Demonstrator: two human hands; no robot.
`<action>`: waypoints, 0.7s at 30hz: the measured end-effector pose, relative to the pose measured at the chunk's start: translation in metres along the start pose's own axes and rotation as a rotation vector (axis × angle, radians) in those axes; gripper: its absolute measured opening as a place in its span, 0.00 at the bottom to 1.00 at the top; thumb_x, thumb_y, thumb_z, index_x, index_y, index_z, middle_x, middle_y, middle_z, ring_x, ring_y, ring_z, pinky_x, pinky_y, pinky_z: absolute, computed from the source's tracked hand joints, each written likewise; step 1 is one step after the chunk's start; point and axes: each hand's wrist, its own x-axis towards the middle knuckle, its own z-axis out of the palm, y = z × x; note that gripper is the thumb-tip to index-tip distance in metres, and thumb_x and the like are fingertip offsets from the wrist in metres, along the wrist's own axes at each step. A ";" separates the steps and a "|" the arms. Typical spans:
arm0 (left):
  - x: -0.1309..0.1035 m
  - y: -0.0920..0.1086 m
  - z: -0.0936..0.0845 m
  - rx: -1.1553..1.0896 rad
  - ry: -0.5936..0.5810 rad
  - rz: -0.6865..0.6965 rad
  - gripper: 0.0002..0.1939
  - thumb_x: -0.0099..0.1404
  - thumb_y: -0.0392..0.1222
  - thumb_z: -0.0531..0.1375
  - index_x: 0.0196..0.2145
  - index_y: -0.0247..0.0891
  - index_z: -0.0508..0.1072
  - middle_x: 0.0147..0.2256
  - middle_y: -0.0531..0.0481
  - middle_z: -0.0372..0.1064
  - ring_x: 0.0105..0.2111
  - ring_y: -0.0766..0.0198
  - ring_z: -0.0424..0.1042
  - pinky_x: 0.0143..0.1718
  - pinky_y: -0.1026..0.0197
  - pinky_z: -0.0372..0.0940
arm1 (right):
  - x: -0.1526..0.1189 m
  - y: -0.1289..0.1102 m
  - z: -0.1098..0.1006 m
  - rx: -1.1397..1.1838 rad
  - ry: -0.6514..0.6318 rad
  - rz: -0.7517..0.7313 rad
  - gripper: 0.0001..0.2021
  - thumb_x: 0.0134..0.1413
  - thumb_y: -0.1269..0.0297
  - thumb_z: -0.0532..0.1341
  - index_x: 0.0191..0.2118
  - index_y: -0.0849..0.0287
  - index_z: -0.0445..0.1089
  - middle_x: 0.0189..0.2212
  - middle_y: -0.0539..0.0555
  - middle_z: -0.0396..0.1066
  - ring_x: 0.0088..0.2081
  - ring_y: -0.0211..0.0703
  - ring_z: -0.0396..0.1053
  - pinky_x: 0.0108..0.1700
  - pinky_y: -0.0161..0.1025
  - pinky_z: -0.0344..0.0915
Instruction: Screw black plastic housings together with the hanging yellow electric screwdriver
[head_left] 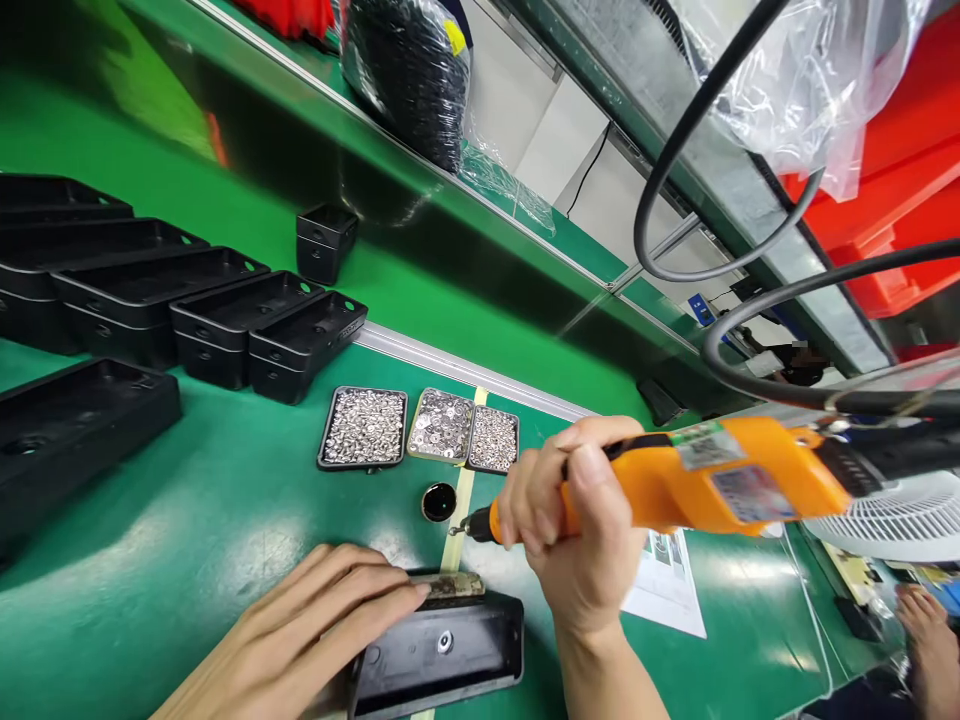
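My right hand (574, 510) is wrapped round an orange electric screwdriver (675, 478), whose bit points left. A small shiny piece, perhaps a screw, sits at the bit's tip. Under my left hand (330, 625) lies a black plastic housing (487, 655) with a metal washer (445, 642) on its floor. The fingers of that hand are stretched out over the housing's far edge, fingertips touching a worn bar (454, 588); the thumb is hidden. Beyond the screwdriver tip stands a small round dish of dark liquid (439, 502).
Trays of small metal screws (365, 428), washers (442, 424) and tiny parts (495, 440) stand ahead. Stacked black housings (214, 300) fill the left. A printed sheet (667, 590) and a white fan (900, 515) are at right. Black cable (660, 170) loops overhead. Another person's hand (922, 620) shows far right.
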 end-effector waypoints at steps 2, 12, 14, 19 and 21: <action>-0.004 0.000 0.001 -0.008 -0.014 -0.054 0.39 0.72 0.70 0.67 0.71 0.47 0.73 0.66 0.52 0.79 0.65 0.52 0.77 0.73 0.50 0.65 | -0.007 -0.020 0.000 0.020 -0.023 0.020 0.07 0.79 0.63 0.60 0.44 0.49 0.74 0.19 0.37 0.53 0.16 0.31 0.49 0.21 0.26 0.66; 0.004 0.003 -0.001 -0.073 -0.030 -0.069 0.38 0.73 0.67 0.68 0.70 0.42 0.72 0.62 0.47 0.81 0.64 0.52 0.79 0.77 0.47 0.61 | -0.064 -0.034 -0.007 -0.070 -0.104 0.066 0.06 0.82 0.58 0.58 0.53 0.45 0.72 0.21 0.38 0.52 0.17 0.33 0.48 0.21 0.31 0.62; 0.006 0.003 -0.002 -0.081 -0.021 -0.058 0.38 0.72 0.68 0.69 0.69 0.43 0.72 0.61 0.49 0.81 0.62 0.53 0.80 0.75 0.48 0.64 | -0.067 -0.029 -0.009 -0.081 -0.112 0.047 0.06 0.82 0.58 0.57 0.54 0.45 0.71 0.22 0.39 0.52 0.17 0.33 0.49 0.21 0.31 0.61; 0.007 0.005 -0.003 -0.099 -0.013 -0.078 0.38 0.72 0.68 0.69 0.69 0.45 0.72 0.62 0.51 0.80 0.63 0.55 0.78 0.76 0.51 0.61 | -0.071 -0.028 -0.009 -0.078 -0.119 0.055 0.06 0.83 0.58 0.57 0.55 0.45 0.71 0.23 0.39 0.54 0.18 0.34 0.51 0.22 0.32 0.62; 0.006 0.006 -0.003 -0.109 -0.003 -0.079 0.38 0.72 0.68 0.69 0.70 0.45 0.72 0.62 0.52 0.80 0.63 0.55 0.77 0.75 0.51 0.61 | -0.073 -0.030 -0.006 -0.094 -0.091 0.100 0.05 0.83 0.57 0.58 0.54 0.45 0.71 0.24 0.39 0.55 0.19 0.34 0.51 0.23 0.33 0.61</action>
